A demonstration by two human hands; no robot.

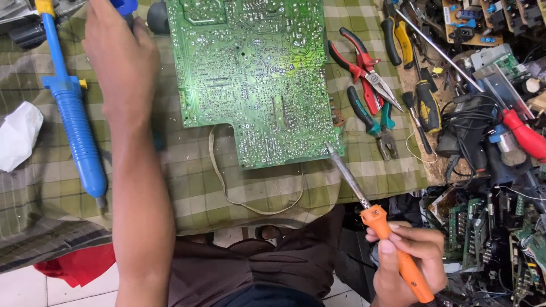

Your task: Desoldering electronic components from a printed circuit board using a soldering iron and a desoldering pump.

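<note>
I see a blue desoldering pump (74, 113) lying on the checked cloth (187, 182), a crumpled white tissue (18, 135) just beside it. Right of the board sit red-handled pliers (364, 71), teal-handled cutters (375, 122) (partly overlapping them) and a red-handled screwdriver (520, 133). Scrap boards (483, 227) crowd the corner.

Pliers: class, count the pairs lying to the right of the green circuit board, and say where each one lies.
2. The red-handled pliers lie just right of the circuit board; the teal-handled pliers lie below them, overlapping. More may be hidden in the clutter at the far right.
</note>
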